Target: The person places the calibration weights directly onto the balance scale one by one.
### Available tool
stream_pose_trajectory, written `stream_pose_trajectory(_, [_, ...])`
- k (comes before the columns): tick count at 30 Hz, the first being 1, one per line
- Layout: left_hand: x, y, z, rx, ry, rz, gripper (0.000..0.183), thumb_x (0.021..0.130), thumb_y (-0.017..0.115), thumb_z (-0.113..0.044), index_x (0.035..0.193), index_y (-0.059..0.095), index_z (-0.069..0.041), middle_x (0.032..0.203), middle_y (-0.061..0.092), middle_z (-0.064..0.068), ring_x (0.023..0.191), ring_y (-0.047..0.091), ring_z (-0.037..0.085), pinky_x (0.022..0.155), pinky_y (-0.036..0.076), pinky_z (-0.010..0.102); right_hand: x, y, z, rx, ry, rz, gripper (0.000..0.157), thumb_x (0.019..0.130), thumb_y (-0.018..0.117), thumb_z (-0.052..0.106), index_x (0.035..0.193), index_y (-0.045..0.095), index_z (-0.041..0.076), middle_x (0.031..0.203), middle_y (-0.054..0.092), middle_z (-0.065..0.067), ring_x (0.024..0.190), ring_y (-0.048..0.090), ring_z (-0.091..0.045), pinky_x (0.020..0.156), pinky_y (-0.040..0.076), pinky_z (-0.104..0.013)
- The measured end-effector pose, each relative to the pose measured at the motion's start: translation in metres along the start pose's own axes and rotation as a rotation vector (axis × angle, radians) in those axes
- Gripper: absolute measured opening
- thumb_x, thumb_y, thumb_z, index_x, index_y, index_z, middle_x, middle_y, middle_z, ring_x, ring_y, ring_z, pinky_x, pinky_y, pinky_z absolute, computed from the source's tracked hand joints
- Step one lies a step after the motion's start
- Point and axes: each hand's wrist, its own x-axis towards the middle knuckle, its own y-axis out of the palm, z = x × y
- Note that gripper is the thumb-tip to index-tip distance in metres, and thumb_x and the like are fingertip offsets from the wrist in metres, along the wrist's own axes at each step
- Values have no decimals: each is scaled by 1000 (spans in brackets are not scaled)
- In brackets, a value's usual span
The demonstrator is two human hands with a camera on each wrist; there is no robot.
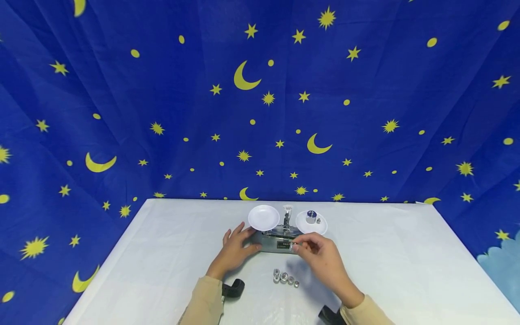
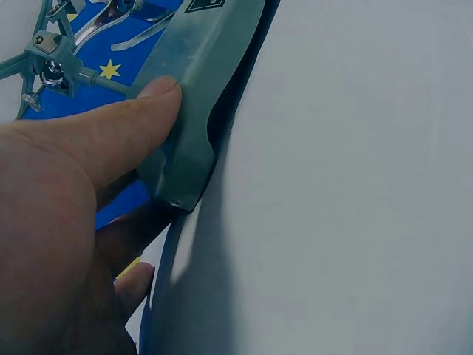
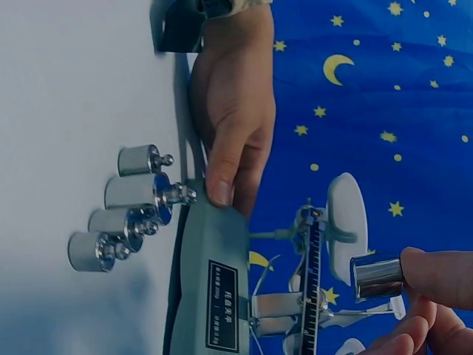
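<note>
A tray balance with a grey-green base stands near the back of the table. My left hand holds the base's left end, thumb on the front face and fingers behind. Between thumb and fingertips my right hand pinches a shiny cylindrical weight, held up in front of the base. The left pan is bare. On the right pan sit a larger weight and a small knobbed one.
Several knobbed metal weights stand grouped on the white table in front of the balance. Black straps circle both wrists. Behind the table hangs a blue cloth with yellow moons and stars.
</note>
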Motion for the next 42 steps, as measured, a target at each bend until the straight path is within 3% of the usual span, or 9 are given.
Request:
stream_pose_trajectory(11, [1,0,0,-3,0,2,57,91,73,-34,138,60,-4,145,55,13,148,27,42,116,-1,68,3,-10,4,4,0,-50,10,85,79,7,94,76,8,78,62,-1,72,54,-12,62,48,-21])
stream_pose_trajectory(21, [1,1,1,3,-11,1,57,91,73,-34,138,60,-4,145,56,13,148,27,41,116,-1,67,10,-18,-1,-43,-70,-122,9,85,79,6,94,76,8,79,61,0,70,53,-10,60,46,-20])
stream_pose_trajectory(42, [0,0,-2,0,-10,2,55,91,73,-33,136,61,-3,144,57,13,147,28,42,116,0,67,21,-30,-16,-66,-36,-217,13,88,77,5,100,76,3,81,61,-4,66,51,-9,54,43,-18])
